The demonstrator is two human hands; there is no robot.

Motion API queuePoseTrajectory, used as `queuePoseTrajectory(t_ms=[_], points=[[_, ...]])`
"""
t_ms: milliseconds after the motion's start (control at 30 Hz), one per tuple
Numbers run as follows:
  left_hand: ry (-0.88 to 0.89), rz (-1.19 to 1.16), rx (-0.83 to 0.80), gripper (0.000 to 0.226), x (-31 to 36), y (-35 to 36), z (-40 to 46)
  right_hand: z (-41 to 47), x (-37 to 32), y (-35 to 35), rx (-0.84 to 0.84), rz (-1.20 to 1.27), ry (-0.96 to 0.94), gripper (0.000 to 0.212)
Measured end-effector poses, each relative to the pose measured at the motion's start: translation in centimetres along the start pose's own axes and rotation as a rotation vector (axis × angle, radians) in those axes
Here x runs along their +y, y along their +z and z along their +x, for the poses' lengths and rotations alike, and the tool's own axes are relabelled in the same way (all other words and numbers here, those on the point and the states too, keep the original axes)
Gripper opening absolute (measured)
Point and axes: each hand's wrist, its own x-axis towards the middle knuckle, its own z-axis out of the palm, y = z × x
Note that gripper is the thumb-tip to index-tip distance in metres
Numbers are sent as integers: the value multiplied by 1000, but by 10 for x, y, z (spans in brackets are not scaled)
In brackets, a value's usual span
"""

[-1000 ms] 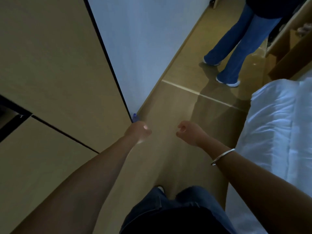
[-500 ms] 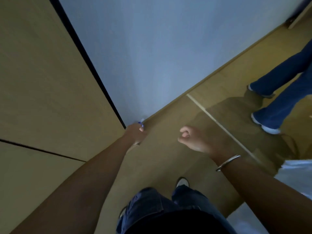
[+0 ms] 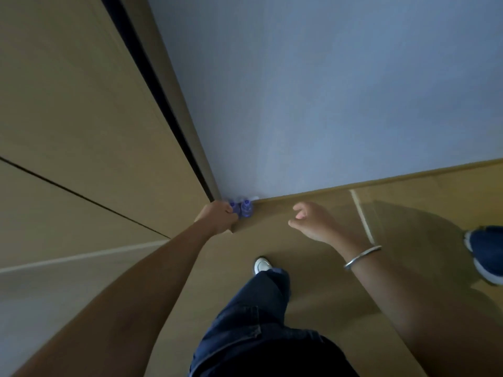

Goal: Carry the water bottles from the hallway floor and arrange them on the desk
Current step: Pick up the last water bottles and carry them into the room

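Observation:
Small water bottles with blue caps (image 3: pixel 246 208) stand on the wooden floor in the corner where the wardrobe meets the white wall. My left hand (image 3: pixel 217 216) reaches down to them, its fingers curled round the leftmost bottle (image 3: pixel 233 205), most of which it hides. A pale shape behind the bottles is too small to make out. My right hand (image 3: pixel 313 223) hovers over the floor to the right of the bottles, fingers loosely curled, holding nothing. A metal bangle sits on that wrist.
Tall wooden wardrobe panels (image 3: pixel 95 148) fill the left side and a white wall (image 3: pixel 340 99) stands ahead. My leg and white shoe (image 3: pixel 261 265) are below the hands. Another person's blue trouser leg and shoe (image 3: pixel 487 254) are at the right edge, past a pale floor strip (image 3: pixel 362 213).
The view has swung down and toward the corner. My left hand has reached the bottles and closed on one; two caps now show. My right hand has loosened from a fist.

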Motion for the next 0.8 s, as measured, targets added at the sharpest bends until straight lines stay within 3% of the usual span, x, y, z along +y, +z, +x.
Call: queuePoseTrajectory(t_ms=[167,333,467,800], points=[[-71,-100,-18,28,27,2,31,44,0,-31,-80,-62,-22,47],[-117,-121,-33,28,49,5,48,88,-6,-57,-86,-46,-43,45],[-204,-137,-38,26,53,11,54,114,-12,-49,-184,-51,-38,47],[-429,-350,25,52,41,42,74,169,-1,-20,-340,-131,-71,57]])
